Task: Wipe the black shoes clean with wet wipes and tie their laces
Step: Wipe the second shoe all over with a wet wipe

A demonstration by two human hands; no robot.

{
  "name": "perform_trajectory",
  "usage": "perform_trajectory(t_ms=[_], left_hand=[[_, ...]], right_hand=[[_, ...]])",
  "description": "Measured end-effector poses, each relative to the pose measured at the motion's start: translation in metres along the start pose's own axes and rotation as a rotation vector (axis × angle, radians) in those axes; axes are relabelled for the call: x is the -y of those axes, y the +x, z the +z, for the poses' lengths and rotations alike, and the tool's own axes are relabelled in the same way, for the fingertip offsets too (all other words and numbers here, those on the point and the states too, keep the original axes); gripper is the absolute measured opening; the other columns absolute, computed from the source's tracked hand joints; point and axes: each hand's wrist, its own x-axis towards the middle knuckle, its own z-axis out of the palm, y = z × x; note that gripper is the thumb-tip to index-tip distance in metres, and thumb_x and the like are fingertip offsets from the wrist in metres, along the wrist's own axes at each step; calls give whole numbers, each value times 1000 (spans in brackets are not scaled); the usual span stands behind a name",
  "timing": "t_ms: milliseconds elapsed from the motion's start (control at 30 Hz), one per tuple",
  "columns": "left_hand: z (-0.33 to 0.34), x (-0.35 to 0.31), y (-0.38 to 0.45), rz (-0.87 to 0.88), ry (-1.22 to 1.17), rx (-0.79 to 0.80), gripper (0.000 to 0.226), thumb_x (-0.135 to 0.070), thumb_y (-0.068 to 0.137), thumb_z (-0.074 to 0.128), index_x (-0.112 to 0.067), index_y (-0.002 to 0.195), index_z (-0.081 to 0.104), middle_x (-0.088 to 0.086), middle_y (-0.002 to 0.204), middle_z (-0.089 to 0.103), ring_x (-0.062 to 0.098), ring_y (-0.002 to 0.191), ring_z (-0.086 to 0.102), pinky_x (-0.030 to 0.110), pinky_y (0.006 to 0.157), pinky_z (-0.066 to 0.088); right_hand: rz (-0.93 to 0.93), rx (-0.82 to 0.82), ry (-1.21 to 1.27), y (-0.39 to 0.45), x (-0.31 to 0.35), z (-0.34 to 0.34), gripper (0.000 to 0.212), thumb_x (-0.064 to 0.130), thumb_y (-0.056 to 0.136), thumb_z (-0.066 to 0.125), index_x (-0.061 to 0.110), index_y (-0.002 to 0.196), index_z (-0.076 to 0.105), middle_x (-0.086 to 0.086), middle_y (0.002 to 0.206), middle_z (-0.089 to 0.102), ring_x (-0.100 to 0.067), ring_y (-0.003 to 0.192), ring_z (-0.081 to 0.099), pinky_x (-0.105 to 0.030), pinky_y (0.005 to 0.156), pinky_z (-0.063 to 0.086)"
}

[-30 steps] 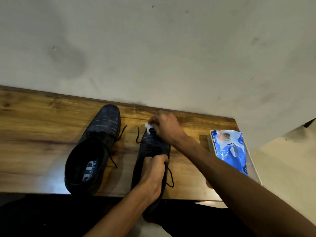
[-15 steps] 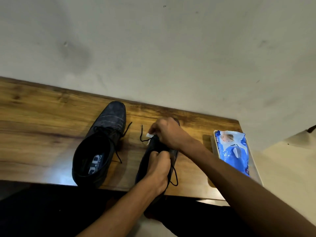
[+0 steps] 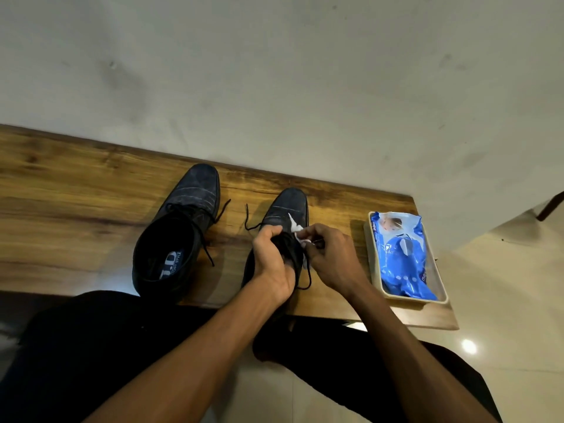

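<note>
Two black lace-up shoes stand on a wooden table [image 3: 76,209], toes pointing away from me. The left shoe [image 3: 180,233] stands alone with its laces loose. My left hand [image 3: 271,267] grips the right shoe [image 3: 287,209] around its opening and tongue. My right hand [image 3: 332,257] pinches a crumpled white wet wipe [image 3: 297,232] against the lace area on that shoe's right side. One loose black lace [image 3: 248,219] lies on the table left of the right shoe, and another loops down under my right hand.
A blue pack of wet wipes [image 3: 403,257] lies in a shallow beige tray [image 3: 374,270] at the table's right end. A plain wall rises just behind the table. My dark-trousered legs are below the near table edge.
My right hand has drawn back from the shoe's toe to the lace area with the wipe, uncovering the toe. My left hand slid forward along the shoe.
</note>
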Motion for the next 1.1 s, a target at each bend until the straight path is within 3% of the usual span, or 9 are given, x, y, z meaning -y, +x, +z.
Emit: perform_trajectory(t_ms=[100,233,333,433,567,700,867,1000,1100], left_hand=[[4,2,-12,-12,136,15,24,-16,86,47,-1,96,63,16,92,63,27,78,59,36,71,47],[-6,-3,-23,-32,239,95,23,-4,89,41,-6,70,56,3,60,57,14,57,52,23,57,43],[-10,-9,-28,-35,188,77,8,-9,81,43,-14,76,46,7,69,44,19,62,43,30,57,37],[-8,-8,-33,-27,171,79,30,-11,60,53,-18,88,44,10,91,43,26,80,43,30,67,36],[-11,-6,-37,-15,255,111,15,-7,71,49,-17,81,42,12,99,42,28,97,39,35,80,37],[-16,-8,-44,9,524,115,16,4,78,46,-11,71,46,13,86,48,23,75,49,29,64,41],[-30,-26,-62,43,997,220,19,-26,70,66,-26,78,49,8,108,60,21,103,57,45,102,46],[-36,-66,-65,547,1596,111,12,-31,95,65,-21,97,71,-4,86,72,11,79,71,35,75,62],[-36,-88,-53,660,1870,-82,38,-45,89,70,-19,117,65,0,101,71,18,94,67,36,83,57]], right_hand=[[97,-18,50,-5,-6,3,14,12,94,66,20,104,70,9,91,69,-10,83,70,-15,64,52],[45,-66,175,-25,5,9,15,10,93,65,21,101,72,14,91,72,0,82,68,-16,71,55],[58,-38,230,-38,7,11,13,11,93,65,22,98,70,12,86,72,-3,77,69,-17,67,54],[168,8,175,-43,1,10,17,10,93,65,27,93,65,12,85,67,-8,78,69,-23,68,54],[334,63,324,-61,-2,21,17,11,92,66,26,99,64,4,92,71,-14,85,72,-36,79,61],[424,21,887,-70,7,22,19,0,95,63,11,110,62,-25,108,69,-27,86,70,-37,79,61],[449,-197,1167,-57,13,-3,19,-7,93,61,6,106,58,-22,102,69,-24,84,69,-31,75,60],[451,-216,1219,-51,13,-14,24,-7,94,60,7,113,58,-17,98,72,-19,79,70,-32,76,60],[411,-250,1252,-44,20,-22,28,-7,94,59,10,117,59,-13,91,72,-14,73,71,-31,72,61]])
